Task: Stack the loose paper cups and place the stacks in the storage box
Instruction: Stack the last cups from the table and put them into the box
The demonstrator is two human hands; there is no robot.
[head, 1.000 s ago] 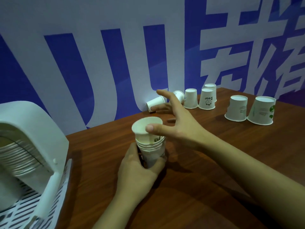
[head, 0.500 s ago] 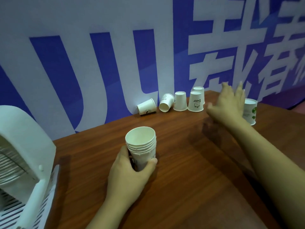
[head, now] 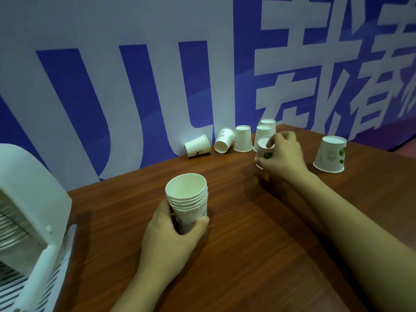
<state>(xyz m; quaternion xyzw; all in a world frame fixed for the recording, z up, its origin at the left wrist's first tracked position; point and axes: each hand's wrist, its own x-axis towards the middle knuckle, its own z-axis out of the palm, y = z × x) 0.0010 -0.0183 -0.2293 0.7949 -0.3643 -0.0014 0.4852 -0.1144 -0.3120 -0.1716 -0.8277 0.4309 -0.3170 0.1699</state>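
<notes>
Head view: left hand (head: 173,233) around 1 stack (head: 188,199), right hand (head: 283,154) gripping 1 cup (head: 264,149), 6 cups loose.

A brown wooden table (head: 258,255) meets a blue-and-white lettered wall (head: 135,64).

"HELLO" printed on tipped cup (head: 224,140) by the wall, large white characters on blue backdrop (head: 315,64) cropped, other cup prints illegible

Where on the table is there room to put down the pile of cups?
Bare brown wooden table lies between the nested stack of white paper cups and the right hand, and nearer the camera. It's crowded along the blue-and-white wall, where loose white cups sit.
</notes>
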